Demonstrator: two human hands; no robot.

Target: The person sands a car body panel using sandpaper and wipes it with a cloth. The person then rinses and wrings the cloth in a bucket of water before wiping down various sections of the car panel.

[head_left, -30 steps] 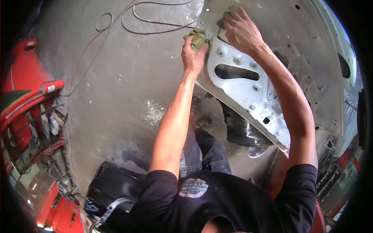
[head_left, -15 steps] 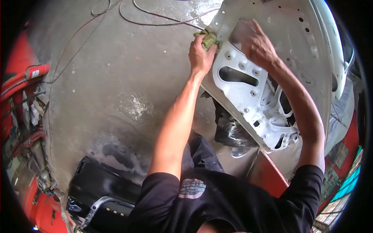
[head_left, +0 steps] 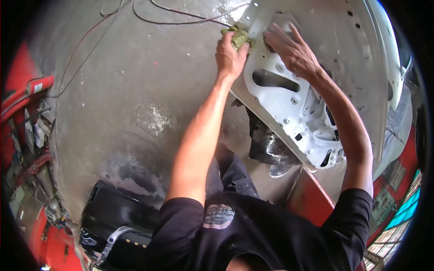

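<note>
A white car door panel (head_left: 267, 98), with cut-outs and small holes, lies in front of me at the upper right. My left hand (head_left: 229, 61) is closed around a crumpled olive-green cloth (head_left: 239, 38) at the panel's left edge. Over the upper part of the panel, beside a dark opening, is my right hand (head_left: 296, 53). Its fingers are spread apart and slightly blurred, and I see nothing held in them. Whether its fingertips touch the panel is hard to make out.
Hoses (head_left: 181, 21) curve across the grey floor (head_left: 122, 77) at the top. A black panel (head_left: 129, 210) lies at lower left, near red parts (head_left: 56, 246) and clutter. Under the door panel are a dark support (head_left: 269, 147) and a red surface (head_left: 309, 198).
My right hand has moved slightly down, and its fingers have spread from a more curled, blurred pose. My left hand keeps the cloth at the edge; the view has shifted a little.
</note>
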